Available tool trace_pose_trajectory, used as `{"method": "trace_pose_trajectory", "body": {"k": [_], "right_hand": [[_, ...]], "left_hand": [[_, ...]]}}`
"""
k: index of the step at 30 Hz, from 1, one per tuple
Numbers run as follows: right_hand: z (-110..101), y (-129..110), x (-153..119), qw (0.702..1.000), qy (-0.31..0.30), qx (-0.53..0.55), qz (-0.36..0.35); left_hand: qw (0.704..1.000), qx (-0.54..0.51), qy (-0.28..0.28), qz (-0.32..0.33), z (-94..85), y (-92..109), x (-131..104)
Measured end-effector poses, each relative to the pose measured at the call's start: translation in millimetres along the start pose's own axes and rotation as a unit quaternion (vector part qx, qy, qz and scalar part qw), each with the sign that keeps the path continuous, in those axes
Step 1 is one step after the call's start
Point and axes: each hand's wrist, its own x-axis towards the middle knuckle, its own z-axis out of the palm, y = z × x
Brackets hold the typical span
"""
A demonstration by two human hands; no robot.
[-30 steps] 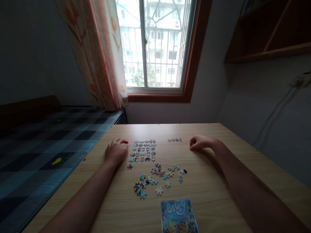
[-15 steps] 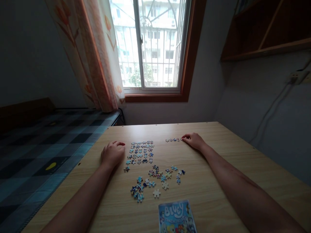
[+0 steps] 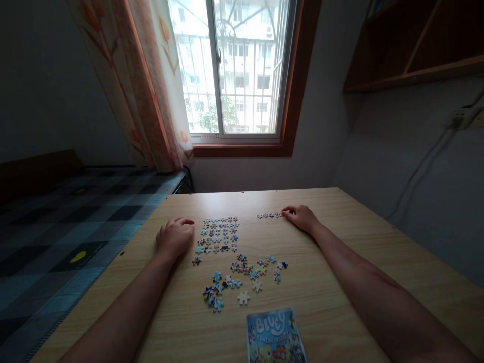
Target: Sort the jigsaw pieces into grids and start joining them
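My right hand [image 3: 300,217] pinches a puzzle piece at the right end of a short row of puzzle pieces [image 3: 269,216] at the far side of the table. The fingertips partly cover that piece. My left hand [image 3: 176,236] rests on the tabletop with loosely bent fingers apart and nothing visible in them. Just right of it lies a block of puzzle pieces [image 3: 217,240] set out in several rows. Nearer to me are two loose heaps, one of mixed pieces [image 3: 247,269] and one of mostly blue pieces [image 3: 214,295].
A blue "Bluey" picture box or card [image 3: 275,335] lies at the table's near edge. The wooden table [image 3: 325,302] stands before a window [image 3: 245,75]. A bed with a checked cover [image 3: 75,222] is on the left, and a shelf [image 3: 412,70] hangs at the upper right.
The view has tilted slightly, so everything sits a little higher or shifted. Both hands stay in nearly the same places, and the puzzle pieces look unmoved.
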Motion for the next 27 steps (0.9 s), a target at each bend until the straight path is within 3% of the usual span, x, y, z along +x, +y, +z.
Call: {"method": "trace_pose_trajectory", "body": {"k": [4,7,8,12,14,16,22,27], "right_hand": [[-6,-11,-3,1.0,0.004,0.022,-0.018],[-14,-30,-5,0.997,-0.038,0.042,-0.059],[-17,-38,-5,0.993,-0.069,0.049,-0.077],[-25,-75,-9,0.933,-0.334,0.054,-0.126],[-26,-89,-14,0.904,-0.412,0.025,-0.111],[-25,-99,-19,0.887,-0.453,-0.005,-0.091],[-21,-101,-22,0.893,-0.447,-0.023,-0.042],[-7,-85,-13,0.938,-0.345,-0.003,-0.035]], "left_hand": [[1.0,0.002,0.001,0.0,-0.7,2,-1],[1.0,0.0,-0.001,-0.004,-1.0,2,-1],[1.0,0.0,-0.003,-0.005,-1.1,2,0],[1.0,-0.004,-0.005,-0.003,-0.8,1,0],[1.0,-0.009,-0.003,0.0,-0.4,0,0],[1.0,-0.01,0.0,0.001,0.0,0,0],[1.0,0.0,0.001,-0.003,0.4,2,1],[1.0,0.02,-0.009,0.004,0.9,2,0]]}}
